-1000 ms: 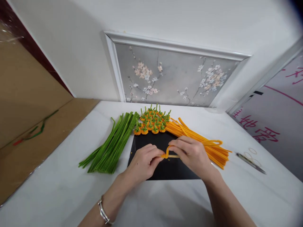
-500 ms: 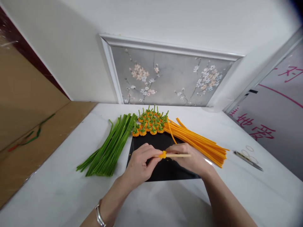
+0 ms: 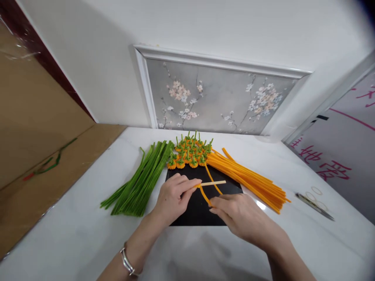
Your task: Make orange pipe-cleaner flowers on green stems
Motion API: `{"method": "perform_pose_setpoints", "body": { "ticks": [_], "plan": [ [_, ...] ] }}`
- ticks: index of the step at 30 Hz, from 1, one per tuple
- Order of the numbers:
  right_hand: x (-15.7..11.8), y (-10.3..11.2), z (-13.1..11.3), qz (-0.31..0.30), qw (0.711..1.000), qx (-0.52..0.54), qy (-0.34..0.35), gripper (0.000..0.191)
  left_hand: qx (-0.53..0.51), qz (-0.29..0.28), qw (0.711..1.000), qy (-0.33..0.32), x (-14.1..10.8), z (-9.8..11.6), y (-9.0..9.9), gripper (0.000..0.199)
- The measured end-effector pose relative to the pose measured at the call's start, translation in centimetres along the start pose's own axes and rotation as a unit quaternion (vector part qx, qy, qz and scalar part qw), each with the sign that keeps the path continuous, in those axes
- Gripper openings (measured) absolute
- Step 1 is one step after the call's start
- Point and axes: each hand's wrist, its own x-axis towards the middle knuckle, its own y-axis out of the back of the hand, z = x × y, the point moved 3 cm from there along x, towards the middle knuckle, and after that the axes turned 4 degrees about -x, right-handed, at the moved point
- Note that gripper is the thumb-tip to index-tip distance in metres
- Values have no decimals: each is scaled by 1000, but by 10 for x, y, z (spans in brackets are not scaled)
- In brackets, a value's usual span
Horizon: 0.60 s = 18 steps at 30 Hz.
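My left hand (image 3: 172,199) pinches one end of a thin wooden stick (image 3: 215,183), which points right over a black mat (image 3: 193,215). At those fingertips an orange pipe cleaner (image 3: 205,196) goes round the stick. Its length runs down to my right hand (image 3: 246,214), whose thumb and fingers are closed on it. Another orange strand passes behind, from the pile to my right hand; whether it is the same piece I cannot tell. Small orange pumpkin shapes with green stems (image 3: 193,160) stand grouped at the mat's far edge.
Green pipe cleaners (image 3: 142,181) lie bundled on the left of the white table, orange pipe cleaners (image 3: 249,175) on the right. Farther right are a slim metal tool (image 3: 315,207) and pale rings (image 3: 316,190). Cardboard (image 3: 67,160) borders the left; a wall stands behind.
My right hand has moved down and toward me, away from the stick, drawing the orange pipe cleaner out. The stick now tilts up to the right. The view has shifted slightly.
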Motion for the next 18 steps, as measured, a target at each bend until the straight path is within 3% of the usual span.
{"method": "perform_pose_setpoints", "body": {
  "ticks": [10, 18],
  "plan": [
    [1, 20, 6, 218, 972, -87, -26, 32, -29, -90, 995, -26, 0, 5, -3, 25],
    [10, 15, 13, 225, 965, -119, -63, 39, 47, -170, 984, -26, -3, 8, -10, 20]
  ]
}}
